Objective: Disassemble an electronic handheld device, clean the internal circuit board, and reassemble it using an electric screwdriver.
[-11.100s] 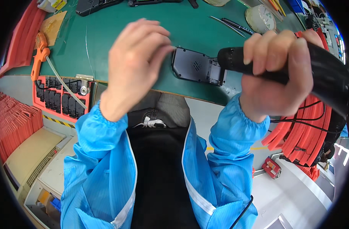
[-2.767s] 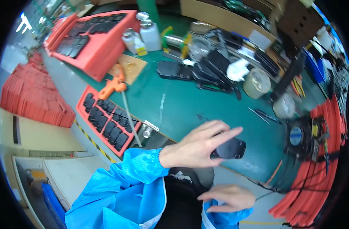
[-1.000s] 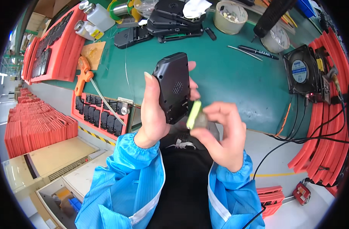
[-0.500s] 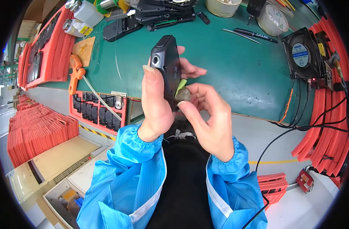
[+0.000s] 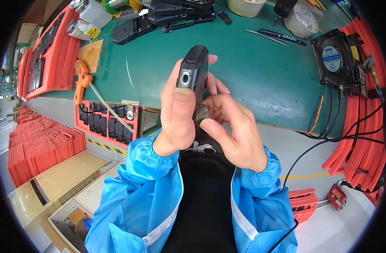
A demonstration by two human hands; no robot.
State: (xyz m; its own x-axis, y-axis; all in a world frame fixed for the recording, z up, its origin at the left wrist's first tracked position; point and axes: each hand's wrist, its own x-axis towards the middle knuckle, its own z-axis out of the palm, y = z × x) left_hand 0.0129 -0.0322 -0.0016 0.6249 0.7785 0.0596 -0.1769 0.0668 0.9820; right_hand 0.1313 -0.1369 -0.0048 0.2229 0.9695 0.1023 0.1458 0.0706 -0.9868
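Observation:
My left hand point(image 5: 178, 116) is wrapped round a black handheld device point(image 5: 194, 63), which stands on edge above the near side of the green bench. Its thumb lies along the narrow end just below a round metal-rimmed opening, and its fingers show beyond the far side. My right hand point(image 5: 239, 137) pinches a small greyish-brown wad point(image 5: 202, 113) between thumb and fingers. The wad is at the device's lower right side; whether it touches there I cannot tell. The device's right face is mostly turned out of sight.
On the green bench point(image 5: 269, 76) lie black device housings point(image 5: 180, 17), tweezers point(image 5: 267, 37) and a black pen point(image 5: 281, 37). An orange glue gun point(image 5: 82, 80) is at the left edge, near red foam trays point(image 5: 58, 63). A black fan point(image 5: 332, 57) with cables stands right.
The device has turned and shifted slightly right, so its narrow end faces me more. A yellow-green piece beside the wad is now out of sight. My right hand still pinches the wad.

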